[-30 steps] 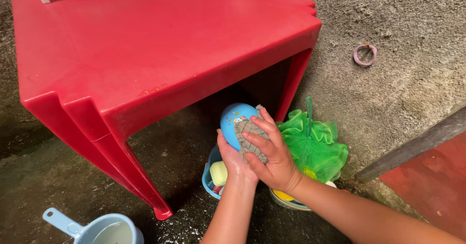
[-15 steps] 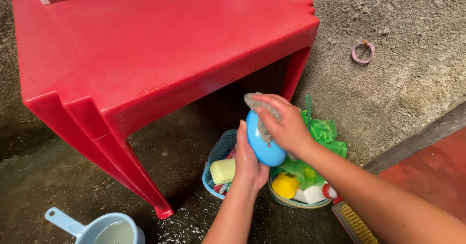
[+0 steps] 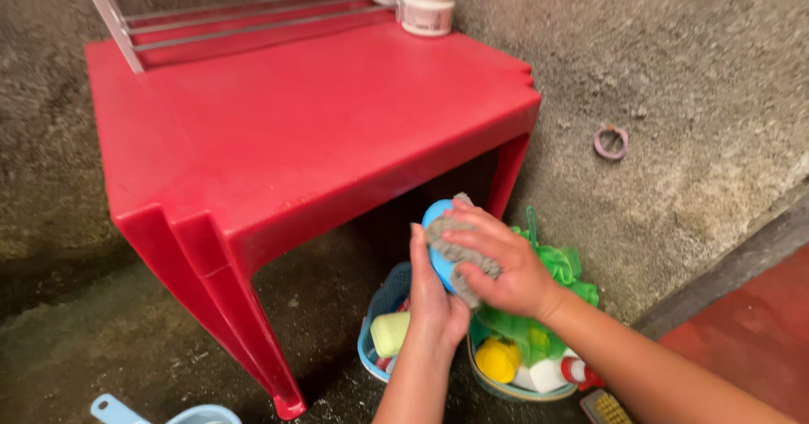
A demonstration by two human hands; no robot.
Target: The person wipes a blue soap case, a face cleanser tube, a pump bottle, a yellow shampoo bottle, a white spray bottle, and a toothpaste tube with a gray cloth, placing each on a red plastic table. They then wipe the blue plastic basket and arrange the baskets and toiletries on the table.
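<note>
Left grip: the left hand (image 3: 436, 293) is closed around the blue rounded object (image 3: 437, 243), held upright in front of the red surface (image 3: 320, 129).
Right grip: the right hand (image 3: 501, 268) is clamped on a grey scouring pad (image 3: 459, 251), pressed flat against the blue object.
Technique: the object is best braced firmly while the pad is worked in short strokes.
Baskets: a blue basket (image 3: 375, 323) with a pale yellow bottle (image 3: 389, 333) is seen below, beside a green mesh puff (image 3: 556, 276) and a yellow cap (image 3: 497, 359).
Jar: a white, pink-banded jar (image 3: 427, 7) is set at the surface's far edge.
</note>
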